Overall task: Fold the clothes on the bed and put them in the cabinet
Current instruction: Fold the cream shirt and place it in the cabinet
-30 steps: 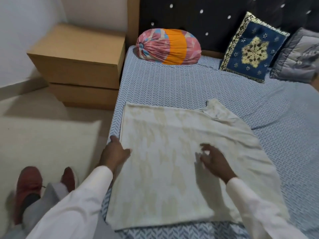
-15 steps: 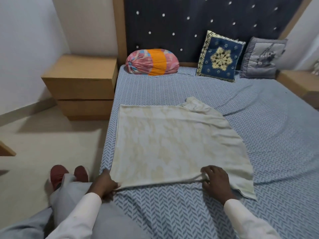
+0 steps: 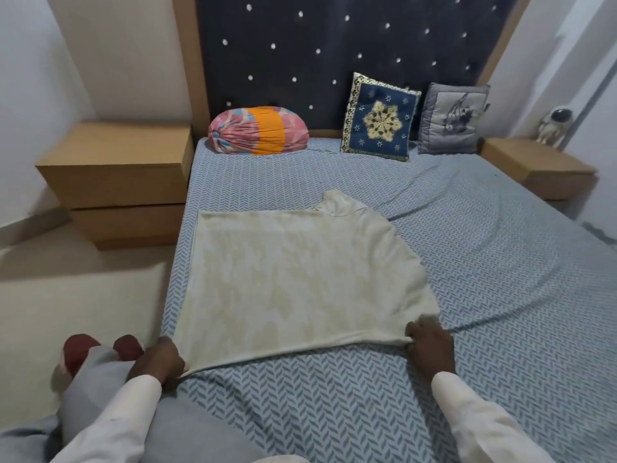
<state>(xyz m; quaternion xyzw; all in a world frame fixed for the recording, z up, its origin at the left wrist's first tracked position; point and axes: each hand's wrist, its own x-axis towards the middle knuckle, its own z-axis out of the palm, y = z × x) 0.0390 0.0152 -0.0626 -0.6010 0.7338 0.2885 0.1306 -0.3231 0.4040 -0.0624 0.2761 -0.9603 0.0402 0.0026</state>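
Cream cloth with pale yellow blotches, a shirt lies spread flat on the bed, towards the bed's left edge and closer to its near end than to the headboard. Its collar points up the bed and its hem faces the person. The left hand has its fingers curled round the hem's left corner, right at the bed's left edge. The right hand pinches the hem's right corner, fingers bunched on the fabric, about midway across the bed. The hem runs in a fairly straight line between the two hands, and the left corner is raised a little off the blue herringbone sheet. Both arms wear white sleeves.

At the head of the bed a pink and orange bolster lies near the left corner. A dark blue cushion with a gold star stands against the headboard to its right, and a grey cushion is just beside that. A tan nightstand sits against the bed's left edge, and another nightstand is at the far right corner, with a small astronaut figure on it. Red shoes show on the floor by the left hand.
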